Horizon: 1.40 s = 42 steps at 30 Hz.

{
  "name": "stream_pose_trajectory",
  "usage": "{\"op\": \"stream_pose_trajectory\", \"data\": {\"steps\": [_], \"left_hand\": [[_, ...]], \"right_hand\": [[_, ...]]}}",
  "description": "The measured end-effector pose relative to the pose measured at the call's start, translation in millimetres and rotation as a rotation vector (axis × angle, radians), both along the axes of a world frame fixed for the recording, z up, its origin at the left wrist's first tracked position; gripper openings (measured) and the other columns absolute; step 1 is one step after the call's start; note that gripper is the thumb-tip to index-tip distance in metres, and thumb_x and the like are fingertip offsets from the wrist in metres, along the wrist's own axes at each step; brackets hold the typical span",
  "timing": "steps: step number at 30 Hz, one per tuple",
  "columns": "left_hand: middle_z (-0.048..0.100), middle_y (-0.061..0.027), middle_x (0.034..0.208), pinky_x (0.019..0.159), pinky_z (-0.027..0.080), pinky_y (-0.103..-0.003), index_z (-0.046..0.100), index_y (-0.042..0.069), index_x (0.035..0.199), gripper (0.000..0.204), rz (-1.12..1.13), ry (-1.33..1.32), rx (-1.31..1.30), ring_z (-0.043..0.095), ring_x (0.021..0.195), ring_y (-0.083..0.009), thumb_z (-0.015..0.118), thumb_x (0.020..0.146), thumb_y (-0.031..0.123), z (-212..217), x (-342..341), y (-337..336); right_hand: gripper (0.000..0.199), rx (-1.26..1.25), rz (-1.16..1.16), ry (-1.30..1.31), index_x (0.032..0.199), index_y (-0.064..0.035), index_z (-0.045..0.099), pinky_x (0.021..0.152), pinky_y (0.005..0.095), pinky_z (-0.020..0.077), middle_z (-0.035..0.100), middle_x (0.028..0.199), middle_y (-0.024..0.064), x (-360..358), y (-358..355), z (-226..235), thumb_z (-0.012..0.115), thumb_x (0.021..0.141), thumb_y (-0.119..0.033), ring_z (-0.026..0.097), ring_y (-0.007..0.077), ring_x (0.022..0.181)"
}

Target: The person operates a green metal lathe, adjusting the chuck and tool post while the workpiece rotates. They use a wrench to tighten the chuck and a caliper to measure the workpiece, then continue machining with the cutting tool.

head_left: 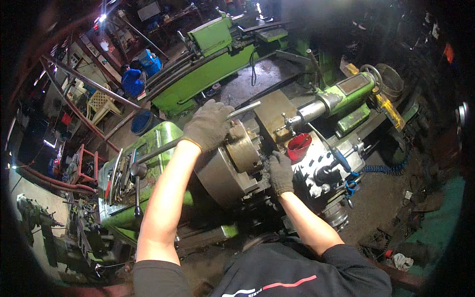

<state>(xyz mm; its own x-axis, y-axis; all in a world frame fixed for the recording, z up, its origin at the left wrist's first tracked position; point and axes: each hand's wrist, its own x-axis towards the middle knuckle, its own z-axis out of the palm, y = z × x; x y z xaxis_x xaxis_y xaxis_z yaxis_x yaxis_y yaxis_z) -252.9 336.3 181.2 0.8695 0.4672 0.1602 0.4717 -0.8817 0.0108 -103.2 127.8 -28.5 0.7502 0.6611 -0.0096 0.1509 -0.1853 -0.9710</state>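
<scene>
My left hand [210, 124], in a dark grey work glove, is closed round a long metal bar [244, 110] above the large lathe chuck [220, 175]. The bar's left end meets a dark round hub over the green headstock [166, 133]. My right hand [281, 174], gloved alike, is between the chuck jaws [250, 151] and the tool carriage [321, 171]. Its fingers look curled, but what they hold, if anything, is hidden. A red cup [299, 147] stands just beyond this hand on the carriage.
The green tailstock [349, 94] with its handwheel stands at the right. Loose hand tools [116, 180] lie on the headstock. A blue coiled hose [386, 169] hangs by the carriage. Another green machine [213, 69], a crouching person in blue [132, 81] and a plastic chair [101, 103] are farther off.
</scene>
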Motion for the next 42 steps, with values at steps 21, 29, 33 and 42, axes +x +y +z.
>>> {"op": "stream_pose_trajectory", "data": {"steps": [21,29,33,42], "left_hand": [[0.071,-0.0295,0.114,0.107,0.047,-0.055,0.073,0.009,0.111,0.021,0.421,-0.49,0.128,0.068,0.117,-0.0456,0.066,0.097,0.023,-38,29,9],[0.076,-0.0199,0.075,0.072,0.056,-0.061,0.072,0.01,0.095,0.053,0.649,-0.316,0.282,0.076,0.072,-0.0457,0.046,0.114,0.053,-38,7,-21],[0.076,-0.0203,0.076,0.073,0.057,-0.06,0.071,0.01,0.096,0.053,0.671,-0.371,0.254,0.077,0.073,-0.045,0.052,0.111,0.057,-42,3,-24],[0.076,-0.0174,0.076,0.07,0.054,-0.062,0.072,0.011,0.096,0.055,0.603,-0.453,0.155,0.075,0.069,-0.0441,0.063,0.103,0.065,-46,3,-26]], "right_hand": [[0.056,-0.106,0.158,0.197,0.115,0.0069,0.08,0.095,0.0464,0.0551,0.08,0.11,0.0253,62,84,-109,0.066,0.106,-0.046,0.075,0.0357,0.102],[0.018,-0.115,0.409,-0.211,0.116,-0.0088,0.074,0.082,0.0509,0.0584,0.078,0.1,0.0208,61,135,-87,0.071,0.101,-0.017,0.076,0.0397,0.094],[0.021,-0.051,0.051,0.751,0.098,-0.0127,0.076,0.06,0.0428,0.054,0.074,0.085,0.009,71,142,-90,0.069,0.108,-0.029,0.072,0.0225,0.071],[0.032,0.207,-0.087,-0.218,0.122,-0.0021,0.078,0.096,0.0399,0.056,0.08,0.114,0.0183,25,62,-33,0.077,0.102,-0.027,0.075,0.0278,0.103]]}}
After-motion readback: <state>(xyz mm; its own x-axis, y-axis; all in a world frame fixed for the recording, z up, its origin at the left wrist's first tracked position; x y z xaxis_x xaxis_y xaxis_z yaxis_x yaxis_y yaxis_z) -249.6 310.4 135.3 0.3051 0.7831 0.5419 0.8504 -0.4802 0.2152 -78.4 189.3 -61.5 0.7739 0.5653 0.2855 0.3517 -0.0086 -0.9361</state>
